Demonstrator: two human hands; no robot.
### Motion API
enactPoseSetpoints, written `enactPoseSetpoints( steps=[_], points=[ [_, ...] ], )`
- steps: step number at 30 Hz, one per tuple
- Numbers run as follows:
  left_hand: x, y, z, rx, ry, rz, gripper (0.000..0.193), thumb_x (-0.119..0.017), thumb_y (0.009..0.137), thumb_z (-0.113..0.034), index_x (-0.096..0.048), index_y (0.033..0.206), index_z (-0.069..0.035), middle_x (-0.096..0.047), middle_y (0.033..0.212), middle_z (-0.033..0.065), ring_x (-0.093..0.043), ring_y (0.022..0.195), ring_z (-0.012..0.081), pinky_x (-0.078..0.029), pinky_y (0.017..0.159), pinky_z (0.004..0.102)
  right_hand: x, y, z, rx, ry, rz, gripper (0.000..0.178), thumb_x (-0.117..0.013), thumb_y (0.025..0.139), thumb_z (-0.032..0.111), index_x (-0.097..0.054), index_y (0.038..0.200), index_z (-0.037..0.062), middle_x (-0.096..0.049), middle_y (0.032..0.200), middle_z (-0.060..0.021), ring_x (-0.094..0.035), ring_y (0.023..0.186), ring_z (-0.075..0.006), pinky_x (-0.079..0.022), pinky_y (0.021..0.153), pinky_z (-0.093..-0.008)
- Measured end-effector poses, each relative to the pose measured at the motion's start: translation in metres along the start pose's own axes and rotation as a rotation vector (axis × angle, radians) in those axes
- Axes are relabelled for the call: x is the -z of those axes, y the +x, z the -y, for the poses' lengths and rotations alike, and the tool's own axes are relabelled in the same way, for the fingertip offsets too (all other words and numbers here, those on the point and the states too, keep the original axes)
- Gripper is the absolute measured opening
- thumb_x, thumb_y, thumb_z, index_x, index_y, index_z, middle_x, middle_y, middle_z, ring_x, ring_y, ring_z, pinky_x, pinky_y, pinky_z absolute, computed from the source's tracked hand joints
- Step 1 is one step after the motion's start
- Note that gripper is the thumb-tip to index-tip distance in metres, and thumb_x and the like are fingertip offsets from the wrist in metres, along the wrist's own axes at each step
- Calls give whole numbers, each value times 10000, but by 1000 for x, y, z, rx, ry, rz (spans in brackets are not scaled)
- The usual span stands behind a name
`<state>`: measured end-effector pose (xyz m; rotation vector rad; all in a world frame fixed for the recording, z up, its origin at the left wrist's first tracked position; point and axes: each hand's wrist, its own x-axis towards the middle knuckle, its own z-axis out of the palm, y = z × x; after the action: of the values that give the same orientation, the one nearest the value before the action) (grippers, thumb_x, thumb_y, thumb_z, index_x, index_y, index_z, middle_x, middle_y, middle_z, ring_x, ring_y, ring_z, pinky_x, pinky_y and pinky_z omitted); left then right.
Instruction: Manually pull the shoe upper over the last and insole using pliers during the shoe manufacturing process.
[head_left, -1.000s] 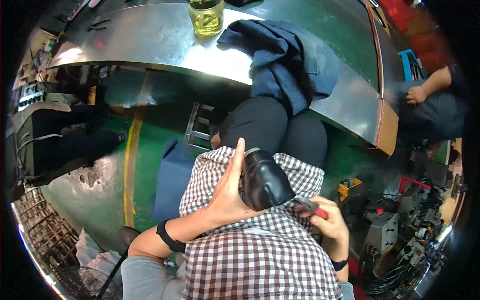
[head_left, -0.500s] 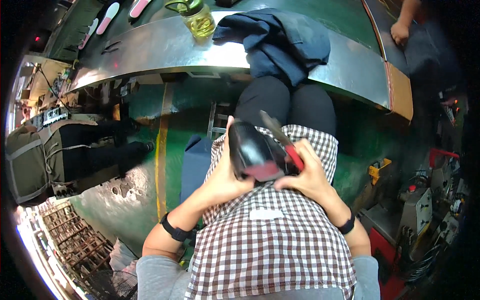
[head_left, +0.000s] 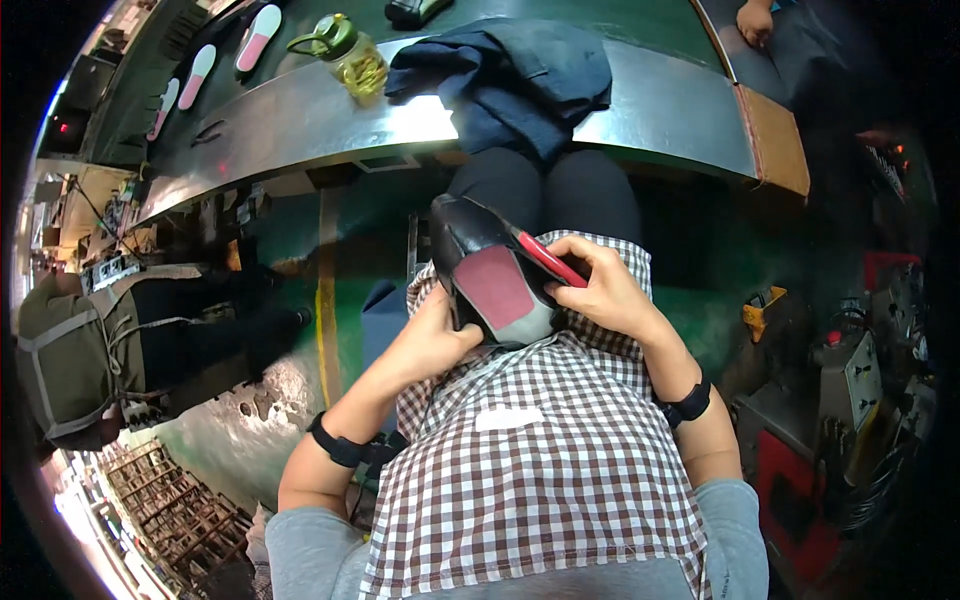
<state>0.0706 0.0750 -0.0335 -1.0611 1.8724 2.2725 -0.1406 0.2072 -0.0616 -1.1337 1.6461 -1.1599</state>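
A black shoe [head_left: 466,228] lies over my lap, its inside facing up and showing a pink and grey insole [head_left: 495,290]. My left hand [head_left: 436,335] grips its left side near the close end, thumb at the rim. In my right hand [head_left: 605,288] is a red-handled tool [head_left: 553,260], its handle slanting along the shoe's right edge. The tool's working end is hidden, so its kind is unclear. Fingers of the right hand also come against the shoe's right rim.
A metal-edged bench [head_left: 660,140] runs ahead, bearing a dark blue cloth [head_left: 520,80], a green-lidded bottle [head_left: 360,72] and several insoles [head_left: 258,38]. Another person [head_left: 110,340] is at the left; a co-worker's hand [head_left: 755,22] shows far right. Machinery [head_left: 850,380] stands right.
The shoe has turned so its pink insole faces up toward me. The tool has swung down against the shoe's right edge, its metal end now out of sight. The view has shifted slightly.
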Motion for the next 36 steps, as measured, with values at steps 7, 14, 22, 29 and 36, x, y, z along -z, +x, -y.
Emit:
enactPoseSetpoints(
  steps=[7, 14, 22, 29, 36],
  points=[
    [7, 33, -66, -132, 214, 116, 801, -675, 815, 14, -312, 1527, -38, -587, 1149, 78, -595, 978, 109, -494, 850, 254, 56, 6, 34, -109, 212, -134, 295, -681, 759, 4, -632, 1047, -34, -649, 889, -37, -604, 840, -95, -510, 759, -275],
    [8, 77, -114, -329, 107, 13, 865, -690, 843, 4, -256, 1582, -116, -562, 1240, 128, -623, 1042, 173, -533, 813, 265, 198, 9, 33, -148, -17, -578, 317, -690, 735, 33, -645, 1042, -36, -601, 844, -17, -586, 720, -107, -498, 636, -269],
    [76, 170, -123, -511, 301, -352, 774, -701, 858, -26, -345, 1540, -108, -510, 1314, 142, -558, 1144, 236, -493, 965, 354, 381, 38, -6, -394, -973, -899, 367, -650, 734, 175, -673, 1090, 93, -715, 1040, -181, -671, 1005, -384, -513, 862, -431],
    [127, 318, -163, -637, 722, -766, 863, -775, 758, -227, -369, 1507, -90, -431, 1392, 250, -437, 1297, 407, -366, 1103, 446, 445, 76, -116, -656, -1235, -1006, 177, -609, 902, 169, -608, 1068, 108, -620, 1104, -167, -623, 1023, -417, -498, 859, -486],
    [166, 439, -185, -8, 917, -795, 1332, -928, 597, -407, -72, 1597, -204, -108, 1613, 292, -131, 1475, 506, -202, 1143, 641, 448, 62, -135, -408, -1190, -1010, 215, -609, 854, 49, -586, 1068, 29, -583, 1009, -161, -597, 970, -381, -468, 835, -464]
  ],
)
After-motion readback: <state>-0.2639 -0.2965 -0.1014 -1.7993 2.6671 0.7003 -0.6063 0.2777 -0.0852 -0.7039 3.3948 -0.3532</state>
